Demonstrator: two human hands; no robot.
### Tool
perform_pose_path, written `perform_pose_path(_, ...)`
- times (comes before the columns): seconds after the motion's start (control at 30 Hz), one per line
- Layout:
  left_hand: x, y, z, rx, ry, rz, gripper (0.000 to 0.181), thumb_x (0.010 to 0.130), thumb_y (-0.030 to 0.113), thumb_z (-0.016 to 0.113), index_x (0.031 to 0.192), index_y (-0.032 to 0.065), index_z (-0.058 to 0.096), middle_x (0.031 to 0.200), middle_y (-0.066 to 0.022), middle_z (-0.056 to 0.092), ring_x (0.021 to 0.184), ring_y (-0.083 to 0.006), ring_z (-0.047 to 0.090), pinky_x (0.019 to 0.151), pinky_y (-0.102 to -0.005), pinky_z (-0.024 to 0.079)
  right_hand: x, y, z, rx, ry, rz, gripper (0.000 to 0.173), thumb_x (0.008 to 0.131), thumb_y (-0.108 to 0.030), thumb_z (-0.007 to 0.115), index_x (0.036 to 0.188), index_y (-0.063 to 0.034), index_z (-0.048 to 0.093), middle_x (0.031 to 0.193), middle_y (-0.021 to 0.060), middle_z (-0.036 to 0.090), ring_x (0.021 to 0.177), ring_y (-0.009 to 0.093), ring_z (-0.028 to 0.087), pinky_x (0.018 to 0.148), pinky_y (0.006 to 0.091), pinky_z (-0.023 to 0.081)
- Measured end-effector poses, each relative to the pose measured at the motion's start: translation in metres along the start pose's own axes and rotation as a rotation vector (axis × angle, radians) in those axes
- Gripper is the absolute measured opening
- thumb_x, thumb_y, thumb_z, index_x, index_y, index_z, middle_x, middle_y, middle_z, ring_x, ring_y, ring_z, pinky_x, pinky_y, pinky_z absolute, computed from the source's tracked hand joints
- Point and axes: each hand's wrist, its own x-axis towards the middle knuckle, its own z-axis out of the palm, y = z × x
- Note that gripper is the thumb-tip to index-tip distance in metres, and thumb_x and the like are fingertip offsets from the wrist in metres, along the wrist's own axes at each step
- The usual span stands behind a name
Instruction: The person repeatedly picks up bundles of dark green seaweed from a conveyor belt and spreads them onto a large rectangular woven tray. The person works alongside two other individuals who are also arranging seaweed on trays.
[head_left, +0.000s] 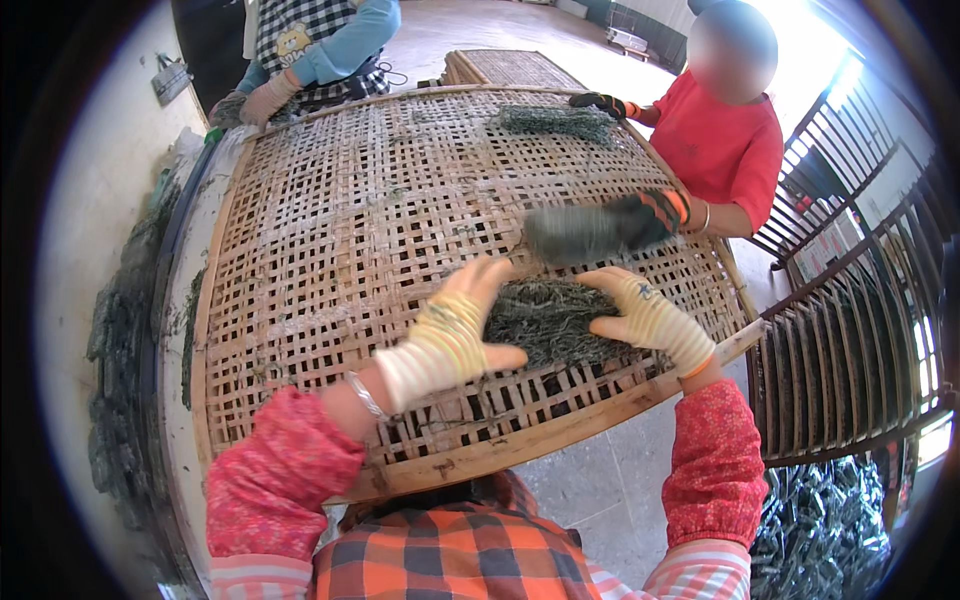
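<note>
A rectangular block of dark green dried strands (553, 319) lies on a woven bamboo rack (337, 247) close to its near edge. My left hand (446, 330), in a pale yellow and white knit glove, spans the block's left end, thumb at the near side and fingers at the far side. It is slightly blurred. At the opposite end, my right hand (649, 319), gloved alike, has its thumb and fingers on the block and covers part of it.
Across the right side, a person's black-gloved hand (652, 217) holds a blurred block (574, 234); their other hand touches a further block (555, 122). A second person's gloved hands (266, 101) work at the far left. Slatted racks (847, 375) stand at right, above a dark shiny pile (821, 525).
</note>
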Motion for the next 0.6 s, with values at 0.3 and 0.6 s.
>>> perform_pose_path(0.3,-0.002,-0.013,0.040,0.126,0.064,-0.168,0.115,0.062,0.045,0.082,0.147,0.0056,0.018,0.148,-0.0245,0.024,0.136,-0.0412,0.026,0.111,-0.0475,0.025,0.007,0.027,-0.057,0.276,0.246,0.137,0.041,0.079,-0.011,0.068,0.117,0.0023,0.059,0.105,0.0115,0.066,0.096,0.017,0.059,0.088,0.0299,0.046)
perform_pose_path(0.6,0.001,-0.009,0.023,0.207,-0.137,-0.129,0.103,0.064,0.042,0.081,0.143,0.0010,0.030,0.139,-0.0236,0.038,0.132,-0.0361,0.035,0.111,-0.0451,0.028,-0.042,-0.014,-0.096,0.463,0.700,0.065,0.034,0.082,0.002,0.056,0.116,0.0008,0.060,0.107,0.0061,0.066,0.100,0.014,0.059,0.091,0.0268,0.044)
